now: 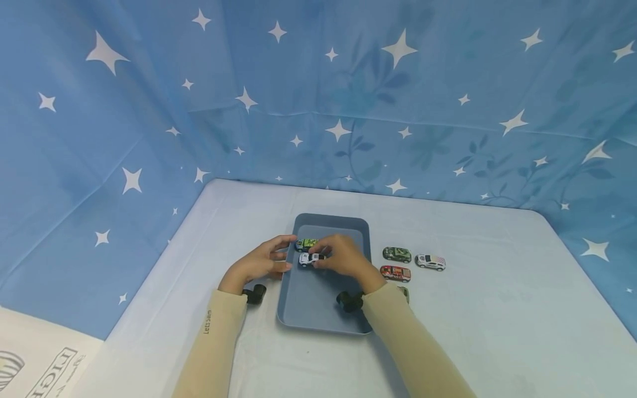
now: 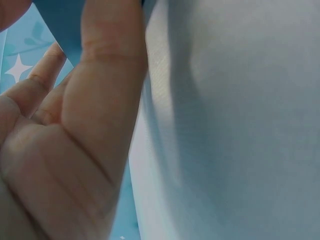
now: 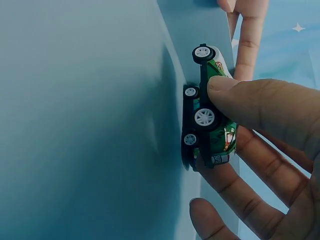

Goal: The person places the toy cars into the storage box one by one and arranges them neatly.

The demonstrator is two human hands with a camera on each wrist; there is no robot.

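Observation:
My right hand (image 1: 343, 257) pinches a small white toy car (image 1: 309, 259) between thumb and fingers, over the upper left part of the grey-blue tray (image 1: 323, 309). Green sides and white wheels of this car (image 3: 220, 132) show in the right wrist view, tilted with its underside toward the camera. Close behind it in the tray is a yellow-green toy car (image 1: 306, 244), partly covered by the right hand in the head view. My left hand (image 1: 259, 262) is at the tray's left side, its fingers extended and fingertips right at the rim.
Right of the tray on the white table (image 1: 497, 309) lie a camouflage-green car (image 1: 396, 254), a white car (image 1: 431, 262) and a red car (image 1: 395, 273). Another greenish car (image 1: 406, 293) is mostly hidden by the right sleeve. A blue star-patterned cloth (image 1: 298, 72) hangs behind.

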